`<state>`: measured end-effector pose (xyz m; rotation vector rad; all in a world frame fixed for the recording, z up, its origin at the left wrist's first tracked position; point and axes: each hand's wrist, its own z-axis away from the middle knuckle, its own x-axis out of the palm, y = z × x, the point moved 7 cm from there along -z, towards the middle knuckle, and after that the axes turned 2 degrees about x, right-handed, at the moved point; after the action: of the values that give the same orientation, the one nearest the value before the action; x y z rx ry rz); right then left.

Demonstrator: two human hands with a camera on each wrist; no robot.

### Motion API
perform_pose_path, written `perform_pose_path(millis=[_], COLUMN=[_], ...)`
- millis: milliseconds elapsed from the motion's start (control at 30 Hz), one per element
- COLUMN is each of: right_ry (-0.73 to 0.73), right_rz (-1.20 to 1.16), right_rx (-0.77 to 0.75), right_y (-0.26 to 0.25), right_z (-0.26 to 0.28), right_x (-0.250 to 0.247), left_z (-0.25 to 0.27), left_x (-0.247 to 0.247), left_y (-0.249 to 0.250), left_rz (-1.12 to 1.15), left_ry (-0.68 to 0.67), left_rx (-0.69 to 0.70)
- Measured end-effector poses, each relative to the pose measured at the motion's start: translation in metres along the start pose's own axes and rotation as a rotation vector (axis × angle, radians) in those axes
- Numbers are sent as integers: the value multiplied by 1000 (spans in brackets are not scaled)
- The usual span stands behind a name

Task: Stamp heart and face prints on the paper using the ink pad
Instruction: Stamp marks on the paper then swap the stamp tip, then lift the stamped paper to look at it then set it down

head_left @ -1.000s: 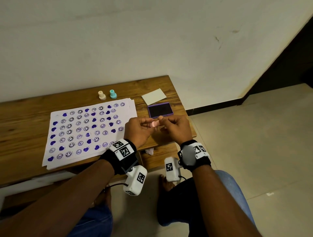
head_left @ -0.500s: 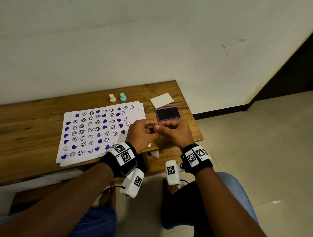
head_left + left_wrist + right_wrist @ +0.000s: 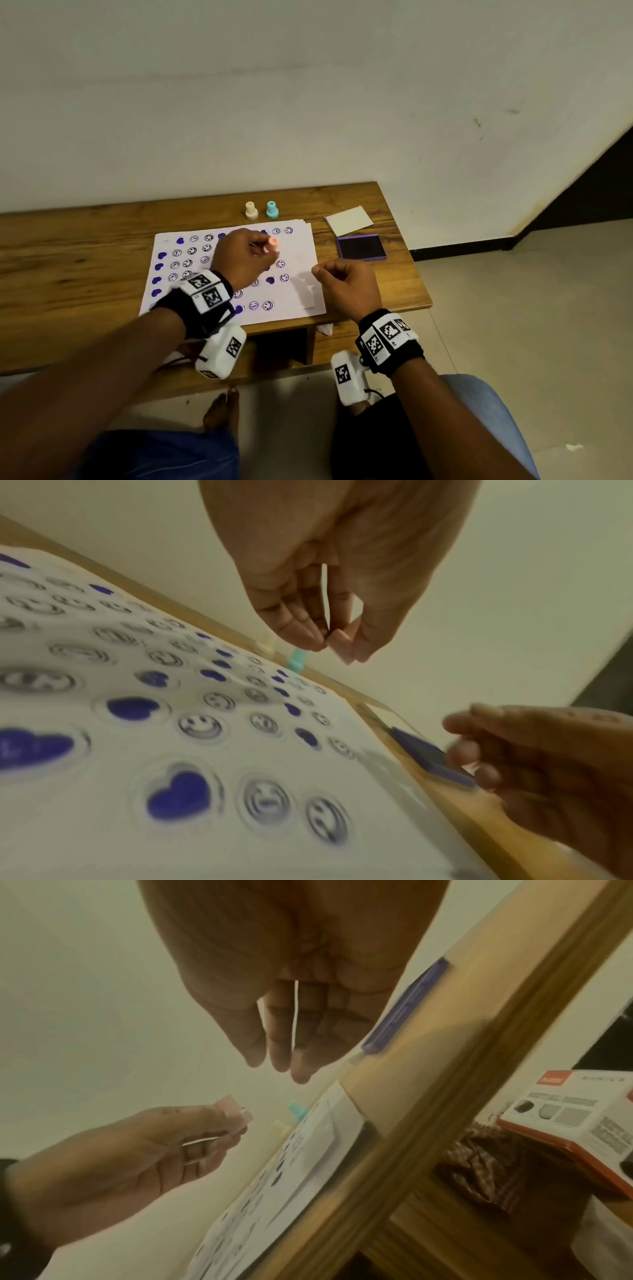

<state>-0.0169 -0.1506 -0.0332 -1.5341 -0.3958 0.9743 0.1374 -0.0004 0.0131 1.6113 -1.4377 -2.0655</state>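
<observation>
My left hand (image 3: pixel 269 249) hovers over the upper middle of the white paper (image 3: pixel 301 260) and pinches a small pink stamp (image 3: pixel 273 241) between thumb and fingertips. The left wrist view shows the pink stamp (image 3: pixel 341 645) held clear above the paper (image 3: pixel 103 831), which is full of purple hearts and smiley faces. My right hand (image 3: pixel 323 272) hangs loosely curled and holds nothing, just off the paper's right edge. Behind it the purple ink pad (image 3: pixel 361 247) lies uncovered. In the right wrist view my right hand's fingers (image 3: pixel 274 1047) hang relaxed near the ink pad (image 3: pixel 407 1007).
A cream stamp (image 3: pixel 251 210) and a teal stamp (image 3: pixel 272 209) stand behind the paper. A white card (image 3: pixel 348 221) lies beyond the ink pad. The wooden table (image 3: pixel 68 260) backs onto a wall. On the shelf underneath are a box (image 3: pixel 582 1118) and a checked cloth (image 3: pixel 496 1164).
The two hands, joined on the pink stamp near the table's front edge, have parted. My left hand carried the stamp up and left over the paper. My right hand let go.
</observation>
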Motion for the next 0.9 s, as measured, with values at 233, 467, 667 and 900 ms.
perform_pose_path(millis=[233,467,667,900], right_ry=[-161,-243,-272,-279], right_rz=[604,755,808,772], right_rx=[-202,-217,-249,-181], right_y=[-40,-32,-31,-41], right_z=[-50,-77,-76,-66], right_x=[39,63,69,59], left_z=[-87,-129,-136,-121], left_x=[-60,-47,-44,-74], left_y=[-60,-102,-106,-93], left_rz=[-237,-265,-262,-289], left_ry=[136,32,-20,-105], left_rx=[-132,-175,-159,-206])
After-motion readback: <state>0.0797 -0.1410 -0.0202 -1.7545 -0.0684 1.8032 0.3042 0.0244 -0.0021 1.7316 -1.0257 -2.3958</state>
